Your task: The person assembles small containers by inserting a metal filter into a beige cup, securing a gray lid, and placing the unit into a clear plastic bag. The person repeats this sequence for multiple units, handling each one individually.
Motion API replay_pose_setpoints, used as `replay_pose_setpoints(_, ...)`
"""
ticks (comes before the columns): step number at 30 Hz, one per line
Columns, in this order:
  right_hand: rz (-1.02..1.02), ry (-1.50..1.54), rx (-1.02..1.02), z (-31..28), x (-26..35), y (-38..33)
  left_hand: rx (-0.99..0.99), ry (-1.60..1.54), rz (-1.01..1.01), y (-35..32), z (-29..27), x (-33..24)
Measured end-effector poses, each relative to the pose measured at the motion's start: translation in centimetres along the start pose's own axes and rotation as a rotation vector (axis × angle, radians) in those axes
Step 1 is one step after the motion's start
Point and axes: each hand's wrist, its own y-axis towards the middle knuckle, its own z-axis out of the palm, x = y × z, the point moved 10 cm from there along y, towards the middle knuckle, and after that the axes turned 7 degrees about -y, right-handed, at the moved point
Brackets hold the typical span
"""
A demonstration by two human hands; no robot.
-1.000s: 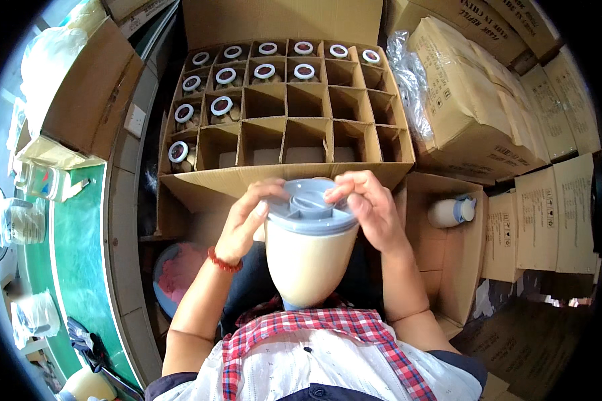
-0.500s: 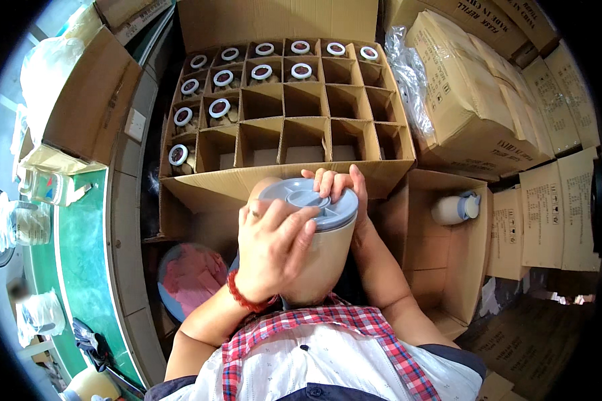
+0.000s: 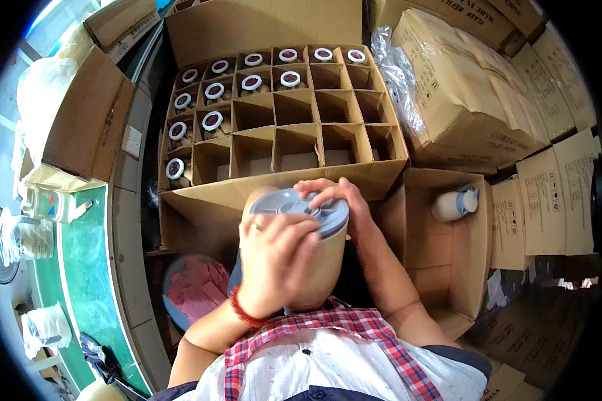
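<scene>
**Both hands at the grey-blue end of a cream flask**

Half a second ago the right hand (image 3: pixel 346 206) had its fingers along the far rim of the grey-blue disc (image 3: pixel 271 201); now they lie further in, over its middle. The left hand (image 3: pixel 272 257) keeps its place across the near side, whereas a second ago it stood at the disc's left edge and left the cream flask body (image 3: pixel 326 266) in plain view.

Now that hand covers much of the body, and its lower fingers blur. The flask's narrow end is lost near the checked apron (image 3: pixel 341 321).

The flask is in front of the person's chest, disc uppermost, near the divided carton (image 3: pixel 301 175). The right fingers curl over the disc, gripping it, forearm angled up and inward. The left fingers bend onto it, wrist cocked above a red bracelet (image 3: pixel 243 309); whether they grip or merely press, I cannot tell.
</scene>
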Motion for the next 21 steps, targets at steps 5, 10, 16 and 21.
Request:
replay_pose_setpoints(5,0.159,0.128,-0.019,0.3,-1.3,0.5,0.044,0.033,-0.01,0.2,1.3,-0.4)
replay_pose_setpoints(10,-0.131,-0.837,0.003,5.7,9.2,-1.5,0.1,-0.962,-0.096,-2.2,0.7,10.0)
replay_pose_setpoints(16,0.124,-0.348,-0.014,0.6,4.7,1.6,0.042,-0.99,-0.215,-1.1,0.5,11.8)
replay_pose_setpoints(21,0.515,0.74,0.324,4.9,-4.9,6.1,0.009,-0.12,0.046,2.1,-0.9,-0.1)
